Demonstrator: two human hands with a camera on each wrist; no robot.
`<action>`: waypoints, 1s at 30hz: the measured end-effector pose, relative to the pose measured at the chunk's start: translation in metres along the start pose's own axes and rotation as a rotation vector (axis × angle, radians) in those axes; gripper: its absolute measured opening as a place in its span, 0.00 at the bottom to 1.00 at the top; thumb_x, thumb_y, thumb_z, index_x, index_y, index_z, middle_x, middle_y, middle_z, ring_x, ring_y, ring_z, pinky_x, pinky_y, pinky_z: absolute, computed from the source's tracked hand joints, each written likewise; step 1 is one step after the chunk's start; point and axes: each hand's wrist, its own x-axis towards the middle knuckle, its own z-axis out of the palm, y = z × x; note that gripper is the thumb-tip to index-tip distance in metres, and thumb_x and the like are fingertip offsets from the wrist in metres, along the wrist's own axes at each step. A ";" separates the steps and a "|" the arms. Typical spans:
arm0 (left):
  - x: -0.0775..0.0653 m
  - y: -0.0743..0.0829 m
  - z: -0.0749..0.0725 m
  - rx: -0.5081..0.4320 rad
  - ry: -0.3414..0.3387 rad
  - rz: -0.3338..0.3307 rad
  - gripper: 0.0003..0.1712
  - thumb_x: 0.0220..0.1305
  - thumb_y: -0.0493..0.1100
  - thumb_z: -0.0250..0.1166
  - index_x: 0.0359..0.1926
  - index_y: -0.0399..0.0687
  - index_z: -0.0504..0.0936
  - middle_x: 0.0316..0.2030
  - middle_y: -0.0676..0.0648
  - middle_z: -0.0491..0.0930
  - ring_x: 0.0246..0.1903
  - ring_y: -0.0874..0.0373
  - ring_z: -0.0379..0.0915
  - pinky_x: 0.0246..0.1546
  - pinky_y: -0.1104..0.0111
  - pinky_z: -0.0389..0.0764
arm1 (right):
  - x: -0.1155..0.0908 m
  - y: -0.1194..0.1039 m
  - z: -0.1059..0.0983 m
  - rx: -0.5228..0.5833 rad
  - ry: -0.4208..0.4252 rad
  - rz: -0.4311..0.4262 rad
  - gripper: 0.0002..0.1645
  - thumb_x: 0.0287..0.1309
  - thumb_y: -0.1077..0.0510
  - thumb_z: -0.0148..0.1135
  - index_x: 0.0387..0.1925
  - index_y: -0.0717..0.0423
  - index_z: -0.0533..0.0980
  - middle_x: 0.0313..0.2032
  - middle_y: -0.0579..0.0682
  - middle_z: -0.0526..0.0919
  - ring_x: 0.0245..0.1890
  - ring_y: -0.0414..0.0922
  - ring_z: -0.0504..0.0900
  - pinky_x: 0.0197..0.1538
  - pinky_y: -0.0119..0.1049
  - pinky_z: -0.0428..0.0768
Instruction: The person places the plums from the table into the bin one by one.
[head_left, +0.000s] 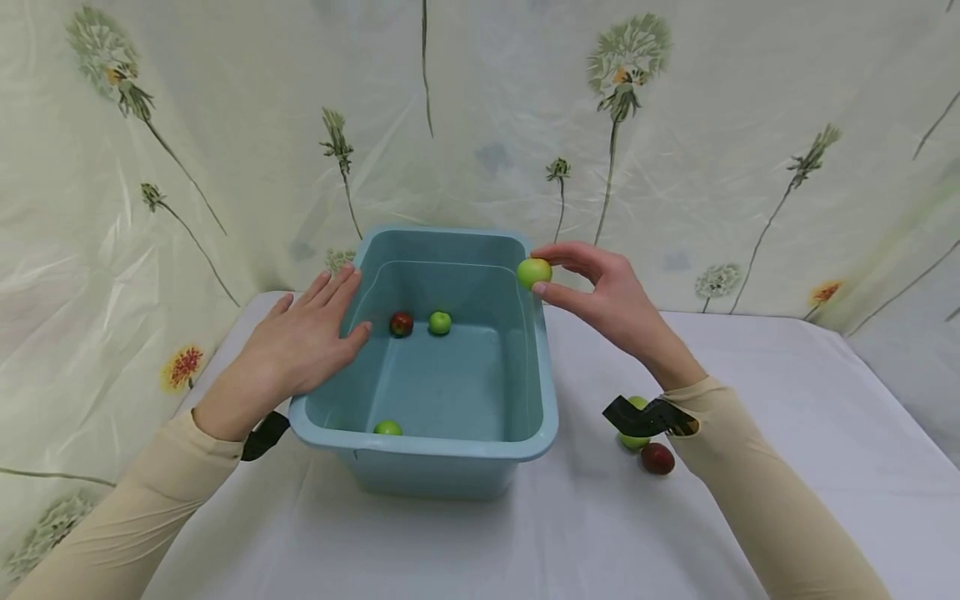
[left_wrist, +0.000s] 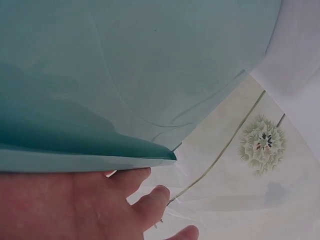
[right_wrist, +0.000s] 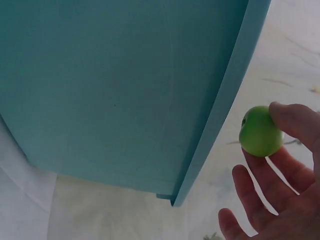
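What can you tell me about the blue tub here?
The tub is blue-green, deep and roughly rectangular, with rounded corners and a flared rim, and looks like smooth plastic. It stands upright, open-topped, on a white cloth. Two green apples and a dark red one show inside. The left hand lies along its left rim and seems to touch it.

A round green apple (head_left: 532, 274) is held near the blue tub's rim (head_left: 547, 375).

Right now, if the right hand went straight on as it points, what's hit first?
First in line: the blue tub's right rim, overlapped in the head view by the green apple the right hand holds. The apple looks higher, so the way over the tub may be free; height is unclear.
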 end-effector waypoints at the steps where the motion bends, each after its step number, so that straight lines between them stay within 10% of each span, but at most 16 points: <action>1: 0.000 0.000 0.000 0.000 -0.001 0.000 0.41 0.75 0.57 0.45 0.79 0.47 0.41 0.78 0.46 0.37 0.75 0.44 0.31 0.68 0.38 0.41 | 0.002 -0.001 0.002 0.001 -0.004 -0.008 0.23 0.60 0.64 0.67 0.58 0.58 0.77 0.53 0.53 0.80 0.56 0.46 0.74 0.66 0.52 0.64; 30: 0.000 0.001 -0.001 -0.022 -0.009 -0.011 0.42 0.75 0.58 0.45 0.79 0.48 0.39 0.78 0.46 0.36 0.75 0.44 0.30 0.69 0.39 0.40 | 0.031 -0.020 0.053 -0.125 -0.275 -0.124 0.22 0.60 0.49 0.70 0.55 0.47 0.79 0.51 0.41 0.81 0.56 0.41 0.75 0.60 0.46 0.71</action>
